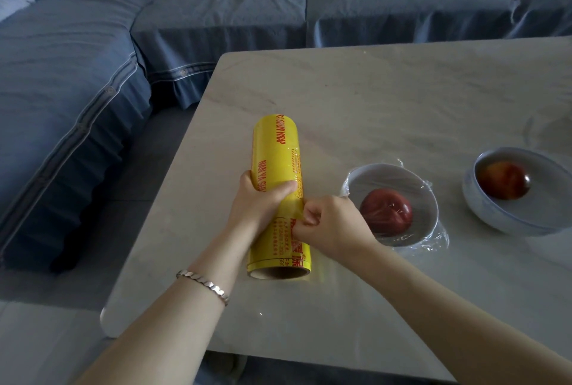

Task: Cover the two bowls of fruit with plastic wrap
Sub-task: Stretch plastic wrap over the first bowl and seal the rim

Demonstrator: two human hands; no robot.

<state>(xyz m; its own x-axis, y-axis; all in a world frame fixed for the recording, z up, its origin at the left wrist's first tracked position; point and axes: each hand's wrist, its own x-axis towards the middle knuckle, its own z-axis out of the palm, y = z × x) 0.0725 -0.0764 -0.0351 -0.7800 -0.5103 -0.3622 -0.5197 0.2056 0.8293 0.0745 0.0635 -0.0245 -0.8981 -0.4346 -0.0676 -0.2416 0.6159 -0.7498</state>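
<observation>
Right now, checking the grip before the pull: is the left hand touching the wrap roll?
Touching. The head view shows the left hand wrapped around the yellow roll.

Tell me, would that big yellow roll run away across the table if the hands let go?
Probably it could: the yellow roll is a round tube lying on its side on the smooth table. The left hand grips it, likely steadying it, while the right hand picks at its film. It looks thick, so probably rather heavy.

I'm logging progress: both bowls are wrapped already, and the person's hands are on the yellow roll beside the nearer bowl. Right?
Not quite. The head view shows film over only the nearer bowl; the farther bowl is bare. The rest holds: the left hand grips the yellow roll, and the right hand picks at its film.
</observation>
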